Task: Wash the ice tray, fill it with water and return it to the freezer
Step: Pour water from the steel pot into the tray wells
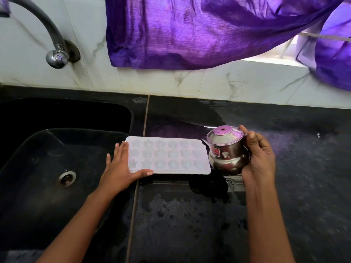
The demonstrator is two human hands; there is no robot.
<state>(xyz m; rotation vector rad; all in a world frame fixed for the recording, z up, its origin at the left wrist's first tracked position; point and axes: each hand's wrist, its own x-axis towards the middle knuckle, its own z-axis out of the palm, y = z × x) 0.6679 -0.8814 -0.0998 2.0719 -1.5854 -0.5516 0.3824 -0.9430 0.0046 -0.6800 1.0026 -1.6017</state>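
Note:
A white ice tray (168,155) with star and flower shaped cells lies flat on the black counter, just right of the sink. My left hand (119,168) grips its left end, thumb along the near edge and fingers against the short side. My right hand (259,160) is wrapped around a small steel pot (227,151) with a red label, tilted with its mouth toward the tray's right end. I cannot tell whether water is coming out or whether the cells hold water.
A black sink (47,149) with a steel drain (65,178) lies at the left, under a curved tap (55,54) on the tiled wall. The black counter (190,224) looks wet. A purple curtain (190,31) hangs above the back of the counter.

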